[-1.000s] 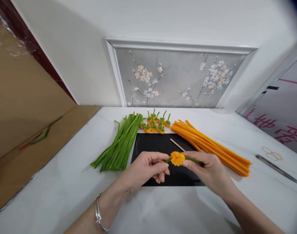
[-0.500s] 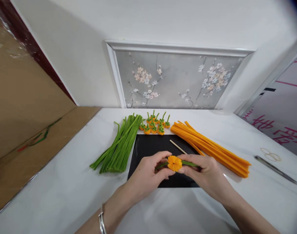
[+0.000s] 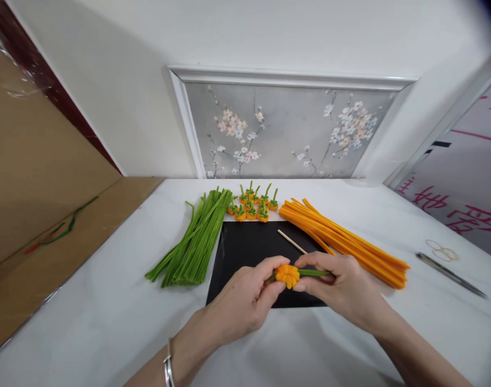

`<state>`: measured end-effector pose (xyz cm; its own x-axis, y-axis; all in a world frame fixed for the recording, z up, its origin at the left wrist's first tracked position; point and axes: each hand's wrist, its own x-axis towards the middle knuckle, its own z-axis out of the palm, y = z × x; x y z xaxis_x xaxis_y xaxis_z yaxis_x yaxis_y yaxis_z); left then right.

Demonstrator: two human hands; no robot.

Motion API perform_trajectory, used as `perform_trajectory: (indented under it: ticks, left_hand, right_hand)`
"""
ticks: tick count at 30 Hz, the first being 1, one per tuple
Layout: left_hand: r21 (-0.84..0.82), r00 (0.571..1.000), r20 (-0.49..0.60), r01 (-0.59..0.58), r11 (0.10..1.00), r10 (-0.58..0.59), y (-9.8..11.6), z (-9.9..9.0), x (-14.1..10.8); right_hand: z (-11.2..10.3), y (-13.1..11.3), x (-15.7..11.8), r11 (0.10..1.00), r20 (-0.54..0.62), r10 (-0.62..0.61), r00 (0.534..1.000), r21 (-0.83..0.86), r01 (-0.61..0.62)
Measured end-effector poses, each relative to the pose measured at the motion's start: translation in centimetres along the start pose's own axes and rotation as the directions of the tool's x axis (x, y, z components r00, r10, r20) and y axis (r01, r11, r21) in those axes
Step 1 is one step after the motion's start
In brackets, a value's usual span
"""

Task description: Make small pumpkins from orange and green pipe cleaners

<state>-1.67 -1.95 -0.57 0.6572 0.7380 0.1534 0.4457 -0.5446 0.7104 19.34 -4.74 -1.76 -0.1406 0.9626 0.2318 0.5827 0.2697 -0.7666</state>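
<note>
An orange pipe-cleaner pumpkin [image 3: 287, 276] is held up between my two hands, over the near part of a black mat [image 3: 245, 250]. My left hand [image 3: 251, 293] pinches its left side with thumb and fingers. On the other side, my right hand [image 3: 336, 279] is closed around a green pipe cleaner [image 3: 313, 272] that runs out to the right from the pumpkin, fingertips touching the orange edge. A short green end shows at the left too. The pumpkin's back is hidden from me.
Left of the mat lies a bundle of green pipe cleaners [image 3: 197, 242]; right of it, an orange bundle [image 3: 346, 242]. Several finished small pumpkins [image 3: 252, 212] with green stems stand behind. A wooden stick [image 3: 292, 242] rests on the mat. Scissors [image 3: 450, 274] lie far right.
The pumpkin has tipped a little and sits slightly lower, with both hands still on it. My left hand has turned slightly. The whole view has shifted a bit.
</note>
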Motion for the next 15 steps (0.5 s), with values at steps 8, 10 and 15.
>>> perform_trajectory:
  ticks: [8, 10, 15]
  left_hand:
    - [-0.045, 0.999, 0.033, -0.014, 0.999, 0.015, 0.07, -0.04, -0.2]
    - [-0.056, 1.0, 0.008, -0.027, 0.998, 0.028, 0.01, 0.17, -0.25]
    - [-0.038, 0.998, -0.061, 0.008, 0.999, -0.011, -0.1, 0.35, 0.02]
  right_hand:
    - [-0.02, -0.21, -0.18, 0.994, -0.004, -0.103, 0.995, -0.038, 0.102]
    - [0.07, -0.2, -0.23, 0.986, -0.024, -0.15, 0.988, -0.081, 0.147]
    - [0.34, -0.22, -0.32, 0.973, -0.031, -0.219, 0.975, -0.084, 0.216]
